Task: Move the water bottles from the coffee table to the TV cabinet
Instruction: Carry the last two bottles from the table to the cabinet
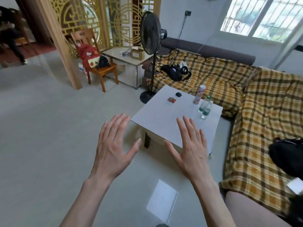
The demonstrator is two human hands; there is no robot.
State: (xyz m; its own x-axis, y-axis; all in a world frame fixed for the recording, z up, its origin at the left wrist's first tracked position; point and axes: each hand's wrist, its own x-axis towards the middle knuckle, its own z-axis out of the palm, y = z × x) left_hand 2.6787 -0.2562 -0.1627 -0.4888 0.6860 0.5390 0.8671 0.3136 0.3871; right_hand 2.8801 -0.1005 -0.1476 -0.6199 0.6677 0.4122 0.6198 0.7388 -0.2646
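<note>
Two clear water bottles stand close together near the far right edge of the white coffee table [157, 115]: one with a green cap [203, 104] and one with a white cap [207, 110]. A taller pink-patterned bottle [198, 95] stands just behind them. My left hand [114, 145] hovers flat over the floor in front of the table's near corner, fingers spread, holding nothing. My right hand [188, 148] is spread over the table's near edge, also empty. Both hands are well short of the bottles. No TV cabinet is in view.
A small red item [171, 99] and a dark case [178, 94] lie on the table. A standing fan [150, 51] is behind it. A plaid-covered sofa [255, 99] wraps the right side, with black bags on it. A wooden chair [96, 63] and side table stand at the back.
</note>
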